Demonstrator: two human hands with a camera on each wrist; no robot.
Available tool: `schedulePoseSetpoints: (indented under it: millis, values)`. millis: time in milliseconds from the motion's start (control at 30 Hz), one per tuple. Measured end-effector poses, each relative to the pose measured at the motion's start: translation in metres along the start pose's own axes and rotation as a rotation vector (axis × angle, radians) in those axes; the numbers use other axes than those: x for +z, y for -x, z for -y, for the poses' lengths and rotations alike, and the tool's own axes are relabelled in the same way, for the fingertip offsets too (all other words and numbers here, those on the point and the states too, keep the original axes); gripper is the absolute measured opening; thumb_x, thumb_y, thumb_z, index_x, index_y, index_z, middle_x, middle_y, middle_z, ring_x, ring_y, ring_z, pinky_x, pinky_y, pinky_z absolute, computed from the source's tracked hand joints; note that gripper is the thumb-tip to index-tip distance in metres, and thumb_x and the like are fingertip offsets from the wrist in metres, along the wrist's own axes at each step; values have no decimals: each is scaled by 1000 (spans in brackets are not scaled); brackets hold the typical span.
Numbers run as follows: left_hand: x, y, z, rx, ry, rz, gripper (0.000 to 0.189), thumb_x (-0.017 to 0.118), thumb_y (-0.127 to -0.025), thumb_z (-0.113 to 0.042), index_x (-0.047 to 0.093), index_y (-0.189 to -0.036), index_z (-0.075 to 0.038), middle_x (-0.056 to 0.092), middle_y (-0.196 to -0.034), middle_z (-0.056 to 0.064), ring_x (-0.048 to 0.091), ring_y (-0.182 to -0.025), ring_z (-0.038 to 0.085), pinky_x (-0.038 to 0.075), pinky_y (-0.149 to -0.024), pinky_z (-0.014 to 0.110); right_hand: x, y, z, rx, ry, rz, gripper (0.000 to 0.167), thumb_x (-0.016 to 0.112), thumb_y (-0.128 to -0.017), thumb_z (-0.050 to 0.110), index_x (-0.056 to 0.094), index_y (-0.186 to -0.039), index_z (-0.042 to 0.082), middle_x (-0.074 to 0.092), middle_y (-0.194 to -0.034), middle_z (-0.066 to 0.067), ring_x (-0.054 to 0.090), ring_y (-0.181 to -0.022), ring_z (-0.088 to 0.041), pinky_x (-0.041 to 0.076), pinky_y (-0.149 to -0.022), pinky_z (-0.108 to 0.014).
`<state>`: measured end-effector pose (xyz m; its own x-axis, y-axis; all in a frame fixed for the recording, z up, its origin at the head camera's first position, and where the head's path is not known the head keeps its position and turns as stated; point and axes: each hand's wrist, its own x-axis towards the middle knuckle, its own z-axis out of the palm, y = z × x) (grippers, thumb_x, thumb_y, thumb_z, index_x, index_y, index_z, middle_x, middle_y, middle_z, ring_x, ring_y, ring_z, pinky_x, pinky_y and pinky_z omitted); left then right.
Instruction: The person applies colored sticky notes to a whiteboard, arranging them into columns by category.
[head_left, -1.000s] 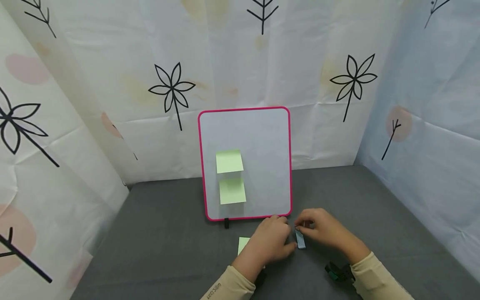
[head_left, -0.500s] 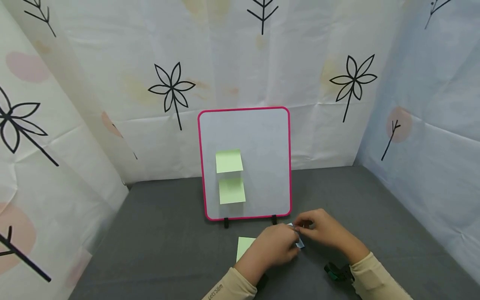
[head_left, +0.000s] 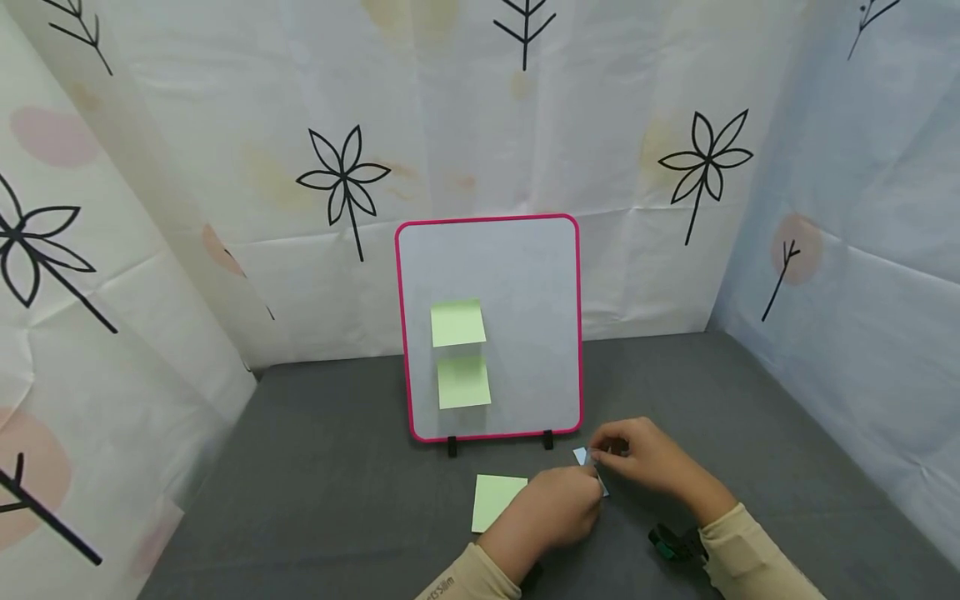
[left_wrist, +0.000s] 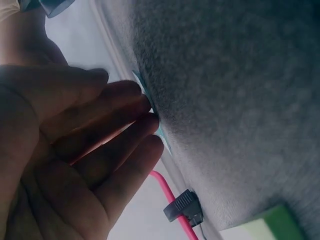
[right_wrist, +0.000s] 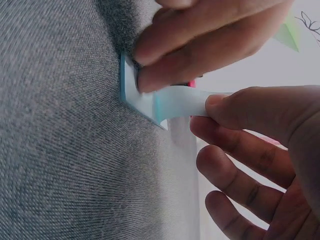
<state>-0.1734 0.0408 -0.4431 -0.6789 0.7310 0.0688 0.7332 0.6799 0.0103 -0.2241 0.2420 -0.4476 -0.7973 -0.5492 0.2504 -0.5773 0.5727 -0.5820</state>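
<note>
A small pad of light-blue sticky strips (head_left: 580, 456) lies on the grey table. My right hand (head_left: 641, 454) pinches a strip (right_wrist: 182, 102) between thumb and index finger. In the right wrist view, this strip curves up from the pad (right_wrist: 142, 100). My left hand (head_left: 558, 508) presses the pad with its fingertips (right_wrist: 150, 80); in the left wrist view, its fingers look nearly straight and hide much of the pad. Left of that hand lies a pale green sticky note (head_left: 493, 500), partly covered by the left arm.
Behind the hands stands a pink-framed whiteboard (head_left: 532, 317) on black feet (head_left: 452, 447). An upper green note (head_left: 458, 322) and a lower green note (head_left: 463, 383) stick to its left half. Patterned cloth walls (head_left: 480, 125) enclose the table. A dark band (head_left: 670, 542) sits by the right wrist.
My left hand has moved down and slightly right onto the strip pad, uncovering the whiteboard's right foot and more of the loose green note. My right hand has barely moved.
</note>
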Motion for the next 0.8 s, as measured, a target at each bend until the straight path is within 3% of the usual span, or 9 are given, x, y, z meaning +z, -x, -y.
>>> schedulePoseSetpoints:
  millis: [367, 600, 800]
  values:
    - [2, -2, -3, 8, -22, 42, 19, 66, -105, -27, 82, -99, -19, 69, -103, -8, 61, -76, 4, 55, -69, 22, -2, 1, -5, 29, 11, -24, 5, 75, -99, 15, 80, -97, 15, 76, -91, 10, 63, -78, 3, 56, -70, -26]
    - [3, -3, -2, 11, -5, 47, 17, 70, -102, -30, 80, -93, -20, 67, -98, -8, 57, -71, 5, 54, -68, 22, -7, 3, -8, 67, 77, -105, 6, 76, -99, 18, 80, -97, 21, 73, -89, 15, 61, -79, 3, 55, -73, -33]
    - [3, -4, -1, 18, 28, 49, 18, 71, -102, -31, 80, -91, -19, 65, -92, -9, 51, -66, 3, 50, -64, 20, -9, 5, -9, 78, 123, -186, 5, 77, -98, 17, 80, -94, 17, 73, -87, 14, 60, -78, 2, 55, -71, -34]
